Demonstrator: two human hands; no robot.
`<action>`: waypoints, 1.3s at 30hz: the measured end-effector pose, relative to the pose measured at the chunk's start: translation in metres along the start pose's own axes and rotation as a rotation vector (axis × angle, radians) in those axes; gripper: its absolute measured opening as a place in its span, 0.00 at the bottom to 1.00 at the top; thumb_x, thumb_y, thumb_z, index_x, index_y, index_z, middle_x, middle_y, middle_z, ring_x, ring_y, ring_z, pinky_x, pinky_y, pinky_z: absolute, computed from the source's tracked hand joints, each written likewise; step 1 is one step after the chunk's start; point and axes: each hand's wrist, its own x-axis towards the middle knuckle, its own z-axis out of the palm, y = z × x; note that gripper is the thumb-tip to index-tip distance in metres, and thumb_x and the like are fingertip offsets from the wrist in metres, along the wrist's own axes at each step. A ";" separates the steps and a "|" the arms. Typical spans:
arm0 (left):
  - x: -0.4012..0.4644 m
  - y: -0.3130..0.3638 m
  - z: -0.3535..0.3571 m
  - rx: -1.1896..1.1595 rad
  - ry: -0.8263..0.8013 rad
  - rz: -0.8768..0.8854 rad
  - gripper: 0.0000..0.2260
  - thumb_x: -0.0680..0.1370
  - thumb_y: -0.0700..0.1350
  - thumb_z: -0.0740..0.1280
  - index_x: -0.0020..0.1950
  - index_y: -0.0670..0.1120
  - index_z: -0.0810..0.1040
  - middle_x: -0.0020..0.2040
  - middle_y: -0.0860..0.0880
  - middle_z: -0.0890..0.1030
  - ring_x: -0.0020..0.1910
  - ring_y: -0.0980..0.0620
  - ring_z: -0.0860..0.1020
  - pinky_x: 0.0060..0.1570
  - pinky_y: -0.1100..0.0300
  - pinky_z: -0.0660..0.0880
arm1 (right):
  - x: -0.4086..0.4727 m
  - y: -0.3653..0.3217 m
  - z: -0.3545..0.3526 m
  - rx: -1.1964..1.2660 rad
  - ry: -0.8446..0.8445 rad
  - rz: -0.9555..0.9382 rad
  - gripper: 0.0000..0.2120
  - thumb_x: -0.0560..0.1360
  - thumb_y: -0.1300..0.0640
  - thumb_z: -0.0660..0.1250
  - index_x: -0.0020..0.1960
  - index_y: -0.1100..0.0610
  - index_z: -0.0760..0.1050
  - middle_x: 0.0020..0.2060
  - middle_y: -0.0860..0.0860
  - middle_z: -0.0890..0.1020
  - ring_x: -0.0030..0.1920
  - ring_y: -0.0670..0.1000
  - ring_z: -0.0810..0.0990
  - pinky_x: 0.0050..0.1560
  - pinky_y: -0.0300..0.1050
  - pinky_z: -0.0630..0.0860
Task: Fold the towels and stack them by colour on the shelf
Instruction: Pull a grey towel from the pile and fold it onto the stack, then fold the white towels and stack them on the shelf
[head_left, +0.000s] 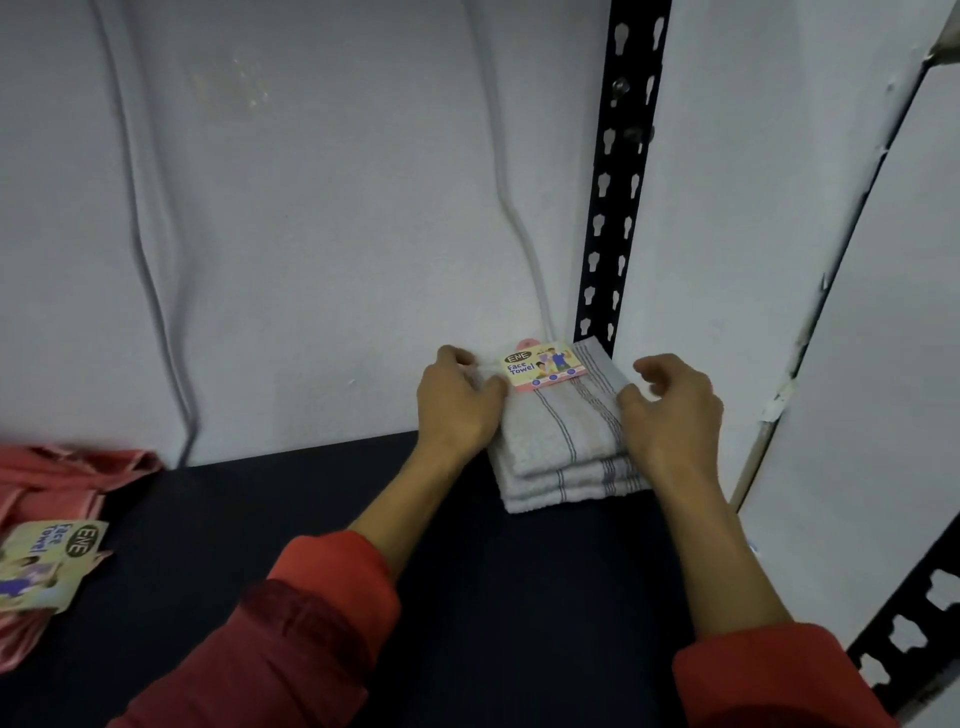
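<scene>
a: left edge of the shelf (291, 519)?
b: pink towels (57, 483), folded, tag on top, only partly in frame.
a: and right?
b: white towels (563, 447) stacked in the back corner. left hand (457, 405) grips the pile's left side, right hand (670, 410) half curled, fingers loose at its right edge.
a: progress?
b: looks late, two colour piles up; can't tell what's left.

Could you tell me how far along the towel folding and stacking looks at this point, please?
Done: a stack of folded white towels sits in the shelf's back right corner. In hand: the left hand and right hand flank that stack, apparently squaring it; the right looks loosely open. Left: the pink towels at the left edge, still labelled, look looser; whether they are finished is unclear.
</scene>
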 end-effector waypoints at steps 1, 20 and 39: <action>-0.004 0.003 0.002 0.041 -0.030 0.050 0.20 0.80 0.50 0.70 0.68 0.45 0.72 0.61 0.46 0.76 0.57 0.49 0.76 0.51 0.62 0.69 | -0.004 -0.003 0.001 -0.075 -0.018 -0.122 0.14 0.78 0.61 0.65 0.62 0.58 0.78 0.60 0.55 0.81 0.62 0.56 0.76 0.60 0.47 0.72; -0.074 -0.066 -0.068 0.775 -0.481 0.191 0.32 0.83 0.66 0.44 0.84 0.52 0.48 0.84 0.48 0.47 0.82 0.50 0.43 0.80 0.48 0.42 | -0.073 -0.031 0.008 -0.626 -0.226 -0.551 0.23 0.79 0.46 0.53 0.68 0.55 0.74 0.70 0.58 0.72 0.70 0.61 0.70 0.70 0.64 0.63; -0.209 -0.141 -0.290 0.849 0.088 0.259 0.34 0.78 0.65 0.54 0.82 0.60 0.49 0.84 0.53 0.45 0.82 0.55 0.39 0.81 0.52 0.46 | -0.227 -0.113 0.096 -0.665 -1.094 -0.668 0.43 0.69 0.30 0.30 0.81 0.45 0.45 0.81 0.44 0.44 0.80 0.47 0.40 0.80 0.51 0.40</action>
